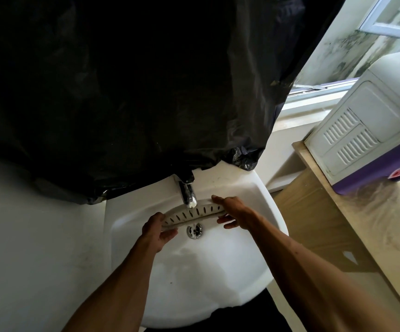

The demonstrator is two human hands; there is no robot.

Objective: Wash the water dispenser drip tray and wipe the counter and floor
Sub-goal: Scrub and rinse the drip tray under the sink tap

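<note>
I'm watching the drip tray (pixel 194 213) spanning the gap between both hands: a pale, curved grate with a row of dark slots, its slotted face tilting toward me. The left hand (pixel 157 230) is pinching one end, its fingers (pixel 169 234) curling beneath. The right hand (pixel 233 212) is gripping the other end, with its fingers (pixel 218 199) over the far edge.

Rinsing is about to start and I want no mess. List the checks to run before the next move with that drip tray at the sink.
1. Drip tray gripped at both ends, by the left hand and the right hand: ok.
2. Tray directly under the faucet spout: ok.
3. Tray over the sink basin: ok.
4. Drain uncovered: ok.
5. Water flowing: cannot tell.
6. Faucet handle reachable: cannot tell, as the black plastic sheet hangs over it.
</note>
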